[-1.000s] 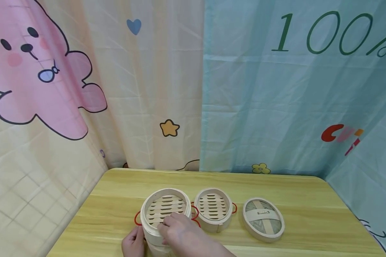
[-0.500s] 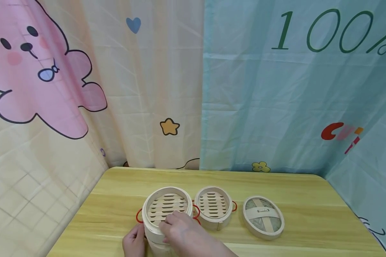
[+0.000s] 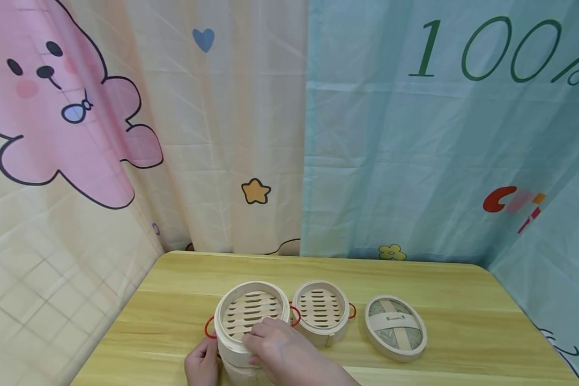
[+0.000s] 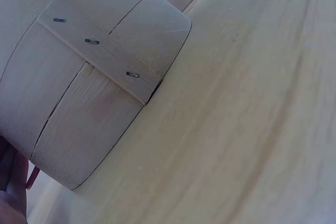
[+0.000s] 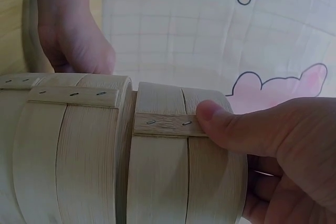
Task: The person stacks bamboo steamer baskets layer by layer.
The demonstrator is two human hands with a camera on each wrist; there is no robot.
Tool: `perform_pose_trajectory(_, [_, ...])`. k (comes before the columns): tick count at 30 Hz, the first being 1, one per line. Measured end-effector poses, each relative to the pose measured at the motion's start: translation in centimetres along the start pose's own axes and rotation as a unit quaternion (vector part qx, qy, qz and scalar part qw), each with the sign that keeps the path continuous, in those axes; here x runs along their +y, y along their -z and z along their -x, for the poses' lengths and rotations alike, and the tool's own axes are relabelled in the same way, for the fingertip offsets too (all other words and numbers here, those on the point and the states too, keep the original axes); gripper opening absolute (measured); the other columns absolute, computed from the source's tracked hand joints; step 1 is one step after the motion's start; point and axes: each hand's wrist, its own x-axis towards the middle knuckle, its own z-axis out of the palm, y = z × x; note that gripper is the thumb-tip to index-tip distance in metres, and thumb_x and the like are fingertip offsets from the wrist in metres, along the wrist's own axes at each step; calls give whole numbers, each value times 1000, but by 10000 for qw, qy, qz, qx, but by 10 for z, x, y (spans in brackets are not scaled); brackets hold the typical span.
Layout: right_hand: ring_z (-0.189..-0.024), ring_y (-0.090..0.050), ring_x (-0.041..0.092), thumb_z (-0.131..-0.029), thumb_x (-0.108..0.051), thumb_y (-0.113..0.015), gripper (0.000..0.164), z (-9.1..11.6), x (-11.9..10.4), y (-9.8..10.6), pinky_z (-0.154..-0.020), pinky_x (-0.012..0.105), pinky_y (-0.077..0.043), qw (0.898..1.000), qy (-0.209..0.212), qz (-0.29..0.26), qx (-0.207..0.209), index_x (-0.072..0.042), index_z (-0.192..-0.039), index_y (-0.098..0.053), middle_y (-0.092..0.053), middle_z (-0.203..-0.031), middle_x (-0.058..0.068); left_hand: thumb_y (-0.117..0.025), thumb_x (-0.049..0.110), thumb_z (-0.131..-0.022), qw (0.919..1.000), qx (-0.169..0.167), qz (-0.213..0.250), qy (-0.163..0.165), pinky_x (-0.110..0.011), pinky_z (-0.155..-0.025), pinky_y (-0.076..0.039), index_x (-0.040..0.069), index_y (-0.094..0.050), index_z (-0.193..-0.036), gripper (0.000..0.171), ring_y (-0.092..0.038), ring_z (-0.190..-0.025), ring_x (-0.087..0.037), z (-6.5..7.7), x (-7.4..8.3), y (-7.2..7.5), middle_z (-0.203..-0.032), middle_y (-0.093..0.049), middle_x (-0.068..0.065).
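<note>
A stack of round bamboo steamer baskets stands at the table's front. My right hand point(image 3: 280, 348) grips the near rim of the top basket point(image 3: 232, 351), whose slatted floor shows from above. In the right wrist view the thumb point(image 5: 220, 124) presses its outer wall, with fingers over the rim. A narrow recessed seam separates it from the lower basket point(image 5: 84, 161). My left hand point(image 3: 202, 364) holds the lower part of the stack from the left, its fingertips hidden. In the left wrist view that hand's edge shows beside a red handle point(image 4: 32, 178).
Just right of the stack stands a smaller steamer basket point(image 3: 330, 338) with red handles. Farther right lies a round woven bamboo lid point(image 3: 394, 321). The wooden table point(image 3: 463, 321) ends at printed curtains point(image 3: 391, 161) behind and along both sides.
The top basket and my right hand have shifted very slightly right. A second red loop below the right-hand handle has mostly gone from sight. My left hand stays at the stack's side.
</note>
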Motion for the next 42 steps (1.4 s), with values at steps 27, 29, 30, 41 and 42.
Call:
perform_pose_trajectory(27, [-69, -45, 5, -64, -22, -69, 21, 2, 3, -4, -69, 17, -36, 9988, 315, 16, 363, -15, -77, -54, -47, -69, -9, -54, -6, -76, 9999, -6, 79, -118, -17, -39, -33, 8, -52, -40, 39, -42, -40, -4, 4, 14, 0, -42, -46, 8])
perform_pose_trajectory(29, [-69, -45, 6, -64, -23, -69, 21, 2, 3, -4, -69, 17, -36, 9990, 294, 7, 345, -14, -77, -54, -47, -69, -9, -54, -6, -76, 9999, 51, 41, -91, -17, -39, -33, 8, -51, -39, 39, -41, -39, -3, 6, 24, -1, -41, -45, 10])
perform_pose_trajectory(30, [-70, -45, 6, -64, -23, -69, 21, 2, 3, -4, -70, 17, -36, 9991, 284, 4, 327, -14, -78, -55, -47, -69, -9, -54, -7, -76, 9999, 84, 20, -59, -17, -38, -33, 7, -51, -39, 39, -41, -39, -3, 7, 28, -2, -41, -44, 11])
perform_pose_trajectory(41, [-76, -46, 8, -65, -29, -66, 28, 1, 1, -3, -71, 17, -37, 9989, 163, 439, -67, -15, -87, -57, -49, -79, -7, -55, -2, -77, 9999, -26, 69, 90, -16, -39, -34, 11, -57, -44, 36, -43, -39, -4, 1, 1, 0, -40, -47, 7])
perform_pose_trajectory(42, [-77, -46, 8, -65, -30, -66, 29, 1, 1, -3, -71, 17, -37, 9989, 175, 419, -78, -15, -88, -58, -50, -80, -7, -56, -1, -77, 9999, 3, 79, 128, -16, -39, -34, 12, -58, -45, 35, -43, -38, -4, 2, 1, 0, -40, -47, 8])
